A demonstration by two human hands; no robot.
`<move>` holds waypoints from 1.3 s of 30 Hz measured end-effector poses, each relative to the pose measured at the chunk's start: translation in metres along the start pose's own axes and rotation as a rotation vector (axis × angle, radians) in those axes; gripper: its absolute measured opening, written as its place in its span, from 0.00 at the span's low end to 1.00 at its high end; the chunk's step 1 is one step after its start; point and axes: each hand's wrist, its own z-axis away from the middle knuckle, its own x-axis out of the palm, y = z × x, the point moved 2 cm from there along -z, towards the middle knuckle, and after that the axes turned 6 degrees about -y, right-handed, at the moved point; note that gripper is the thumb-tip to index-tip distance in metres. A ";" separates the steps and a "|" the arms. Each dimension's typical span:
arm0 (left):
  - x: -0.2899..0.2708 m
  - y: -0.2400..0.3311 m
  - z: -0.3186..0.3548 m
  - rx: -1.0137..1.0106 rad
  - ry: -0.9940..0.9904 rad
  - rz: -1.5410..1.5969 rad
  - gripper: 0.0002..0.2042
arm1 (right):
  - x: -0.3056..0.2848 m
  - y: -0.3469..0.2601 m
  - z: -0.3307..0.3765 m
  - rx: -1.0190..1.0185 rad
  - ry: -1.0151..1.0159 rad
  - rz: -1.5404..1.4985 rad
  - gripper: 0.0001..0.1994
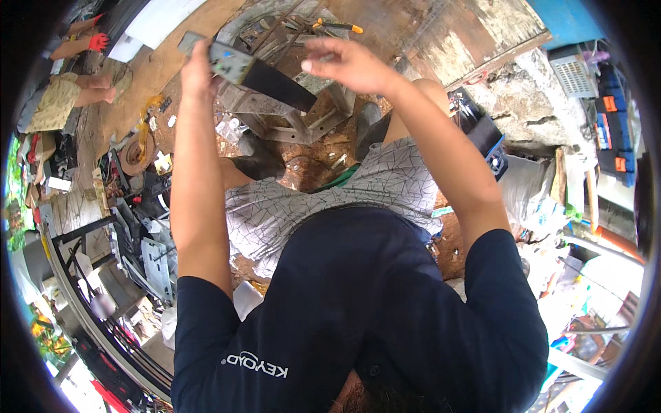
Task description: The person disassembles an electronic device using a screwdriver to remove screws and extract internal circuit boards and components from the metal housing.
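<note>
My left hand (197,72) is closed around one end of a long box-shaped device (275,84) with a bare metal end and a black side. Its kind I cannot make out. The device is tilted, its black end pointing down to the right above a worn metal stand (297,128). Off to the right of the device, my right hand (350,67) is raised with fingers stretched apart, holding nothing. Pliers with yellow-orange handles (339,27) lie at the far side of the stand, beside small scrap pieces.
At the upper left another person's red-gloved hand (98,43) shows. Metal scrap and a grey perforated panel (157,267) lie to my left. A weathered wooden board (475,34) is at the far right, near a blue-and-orange case (615,127). Small debris litters the ground around my feet.
</note>
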 end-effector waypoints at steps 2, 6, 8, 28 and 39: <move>-0.023 -0.008 -0.018 -0.031 -0.047 0.163 0.15 | 0.015 0.023 0.013 -0.017 0.001 -0.051 0.38; -0.044 -0.025 -0.018 -0.062 -0.116 0.355 0.17 | 0.030 0.044 0.028 0.092 0.051 -0.110 0.32; -0.033 -0.021 0.005 -0.094 -0.009 0.330 0.21 | 0.029 0.071 0.033 0.171 0.113 -0.116 0.30; -0.048 -0.072 0.061 0.103 -0.045 0.516 0.22 | 0.053 0.102 0.047 0.331 0.359 -0.418 0.41; -0.019 -0.089 0.086 0.087 -0.296 0.656 0.37 | -0.012 -0.033 0.035 0.028 0.186 -0.397 0.25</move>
